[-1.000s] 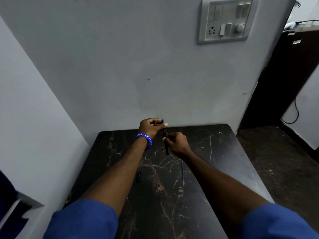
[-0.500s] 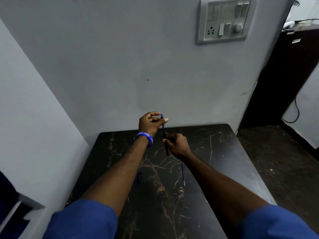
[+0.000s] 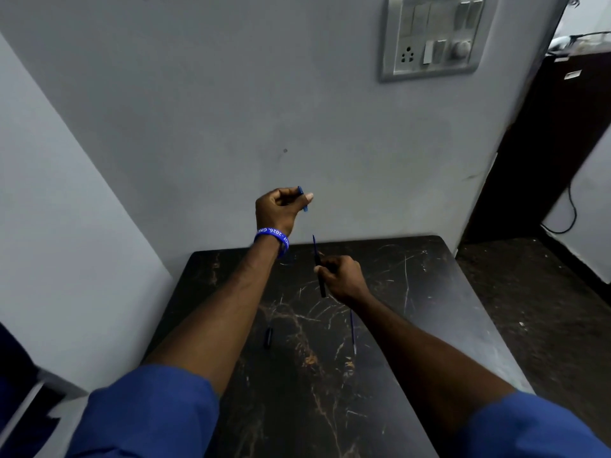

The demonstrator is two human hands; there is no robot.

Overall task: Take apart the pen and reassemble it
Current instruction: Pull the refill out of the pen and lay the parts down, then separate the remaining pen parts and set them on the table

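My left hand [image 3: 281, 209], with a blue wristband, is raised above the table's far edge and pinches a short blue pen piece [image 3: 302, 198] between thumb and fingers. Lower and to the right, my right hand [image 3: 344, 276] grips the dark pen barrel [image 3: 320, 276], which stands nearly upright with a thin blue tip sticking out of its top. The two hands are apart. On the black marble table [image 3: 413, 292] lie a small dark pen cap [image 3: 267, 337] and a thin blue refill [image 3: 352, 332], partly hidden beside my right forearm.
The table stands in a corner against a grey wall. A switch panel [image 3: 431, 36] is mounted on the wall high at the right. A dark cabinet [image 3: 545, 143] stands at the right, with dark floor below it.
My left hand has lifted up and away from the right hand, pulling the blue piece off the barrel. The right hand stays in place with the barrel.
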